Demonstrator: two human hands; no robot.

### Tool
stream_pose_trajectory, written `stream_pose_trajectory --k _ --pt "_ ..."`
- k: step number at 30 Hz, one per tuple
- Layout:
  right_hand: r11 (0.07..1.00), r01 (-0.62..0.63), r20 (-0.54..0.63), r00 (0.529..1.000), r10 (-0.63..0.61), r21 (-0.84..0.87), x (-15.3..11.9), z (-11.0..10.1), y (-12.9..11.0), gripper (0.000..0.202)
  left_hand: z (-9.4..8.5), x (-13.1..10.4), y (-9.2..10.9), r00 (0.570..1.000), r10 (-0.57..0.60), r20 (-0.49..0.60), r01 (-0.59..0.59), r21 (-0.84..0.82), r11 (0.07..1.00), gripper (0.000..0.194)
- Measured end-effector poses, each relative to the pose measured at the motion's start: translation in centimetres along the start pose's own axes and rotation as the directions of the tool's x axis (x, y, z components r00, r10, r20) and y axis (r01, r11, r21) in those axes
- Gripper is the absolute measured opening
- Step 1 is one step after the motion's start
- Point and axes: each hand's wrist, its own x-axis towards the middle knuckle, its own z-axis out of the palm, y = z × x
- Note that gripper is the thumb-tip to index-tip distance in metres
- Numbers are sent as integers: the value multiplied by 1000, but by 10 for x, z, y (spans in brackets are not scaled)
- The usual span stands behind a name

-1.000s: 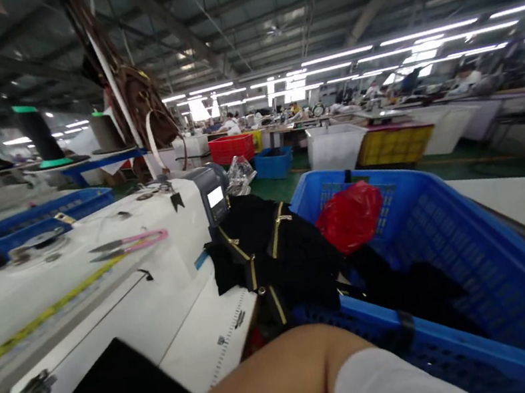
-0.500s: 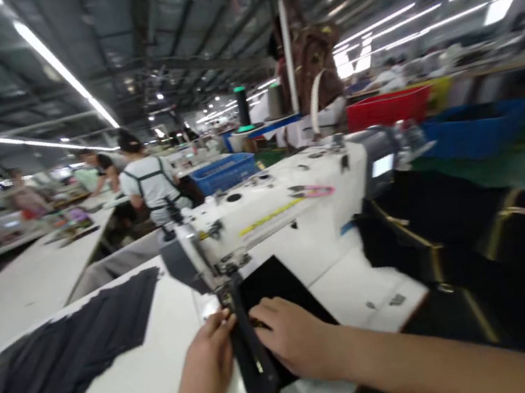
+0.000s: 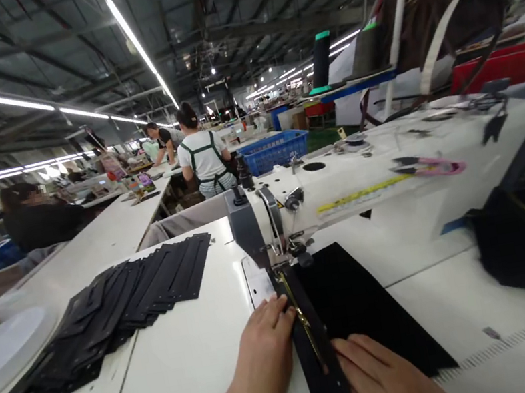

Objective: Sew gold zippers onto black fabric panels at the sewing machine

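1. Fingers on the left hand (image 3: 265, 341) are bunched together, tips on the left side of a black strip (image 3: 329, 388), right by its gold zipper (image 3: 308, 332). Can't tell if they're pinching.
2. Right hand (image 3: 383, 375) is pretty flat, fingers close together, touching the strip's right edge. Can't tell about a grip there either.
3. Strip's on the white table (image 3: 173, 381), far end at the sewing machine (image 3: 388, 218) head, along a black cloth (image 3: 362, 301).
4. Big pile of black pieces (image 3: 118, 300) off left, pink-handled snips (image 3: 433, 166) on the machine.
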Motion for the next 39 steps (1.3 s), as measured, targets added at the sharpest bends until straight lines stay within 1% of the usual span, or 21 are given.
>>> stream_pose_trajectory --k 2,6,10,13,18,23,26,30,34,36,39 --pt "1000 -4 2 1000 3 11 3 -3 -1 28 2 0 0 1000 3 1 -3 10 1000 35" --pt "998 20 -65 998 -16 58 16 -11 -2 32 4 0 1 1000 14 19 -14 45 999 34" --pt "993 65 -61 996 -59 94 24 -17 -1 32 2 2 1 998 49 34 -50 58 997 30" --pt "994 67 -63 996 -62 84 23 -17 1 30 -1 4 1 997 59 47 -62 45 997 28" --pt "995 17 -101 995 -7 99 24 -14 3 34 0 7 0 998 66 14 -66 40 997 27" --pt "987 -32 -104 993 49 154 28 -11 6 35 5 11 -8 995 100 -16 -99 45 994 26" --pt "974 -80 -89 991 100 210 29 -6 10 37 8 13 -13 993 115 -39 -112 60 992 25" --pt "949 -157 -58 982 179 272 29 1 17 32 11 17 -21 986 136 -94 -131 48 990 24" --pt "954 -132 -9 990 140 271 31 6 24 31 14 23 -27 984 132 -122 -133 0 991 21" --pt "954 -125 -7 991 132 274 31 8 27 29 15 25 -29 989 106 -107 -111 -37 993 19" --pt "946 -152 6 988 157 287 33 11 29 28 17 28 -32 994 69 -79 -74 -66 995 17"
